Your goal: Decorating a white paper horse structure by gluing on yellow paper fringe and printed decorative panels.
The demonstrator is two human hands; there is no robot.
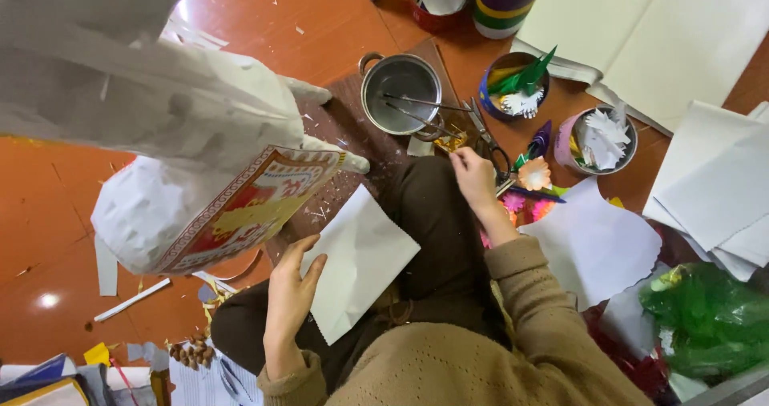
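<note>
Fingers of the left hand [290,290] curl around the lower left edge of a folded white paper sheet [358,260], thumb on top, so the hand is closed on the sheet and holds it tilted above the person's lap. The sheet lies over dark trousers [436,238], its far corner pointing toward the steel pot [400,94].

The right hand [474,178] reaches forward past the knee, just below and to the right of the pot; its fingers are bent together near a pair of scissors [487,142], but whether they pinch anything cannot be told.

The pot stands on a brown board [340,94] on the orange floor [56,214], with two thin sticks lying inside it. Right of the pot sits a blue cup [490,74] holding green and white paper cutouts, and further right a pink-sided cup [567,142] full of white paper pieces. Paper flowers in orange and pink [533,175] lie below these cups, beside a large scalloped white sheet [597,242]. Left of the pot, close to the camera, hangs a bulky white paper figure [184,126] with a red and gold patterned panel. Far right of the pot, stacks of plain white paper [713,182] rest above a green plastic bag [709,318].
</note>
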